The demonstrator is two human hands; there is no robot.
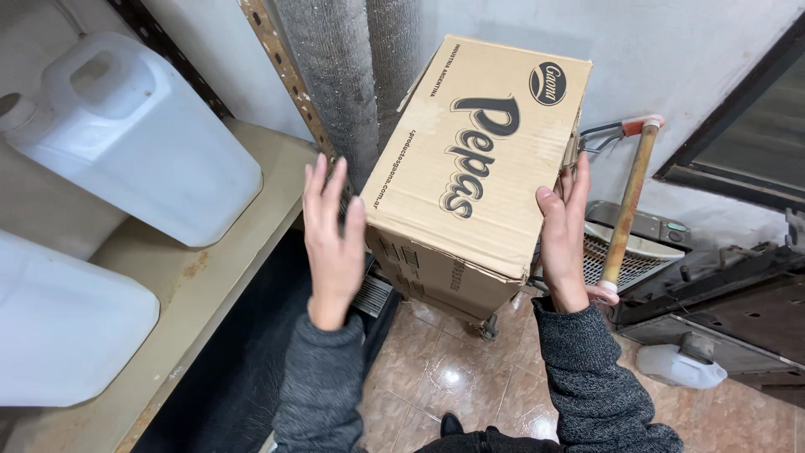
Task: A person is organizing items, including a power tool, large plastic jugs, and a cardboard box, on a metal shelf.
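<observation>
A brown cardboard box (470,159) with dark printed lettering is tilted in front of me at chest height. My right hand (563,235) grips its right side, thumb on the top face and fingers behind the edge. My left hand (331,235) is flat with fingers apart, palm turned toward the box's left side. Whether it touches the cardboard I cannot tell. Both arms wear grey knitted sleeves. Under the box a small caster wheel (486,329) shows; what carries it is hidden.
Two white plastic jerrycans (142,143) (59,327) lie on a beige shelf (201,277) at left, with a rusty slotted upright (285,75). Foil-wrapped pipes (344,84) rise behind the box. At right stand a trolley handle (629,201), a grille (637,260), dark metal parts (729,310) and a small white bottle (679,367) on the tiled floor (453,377).
</observation>
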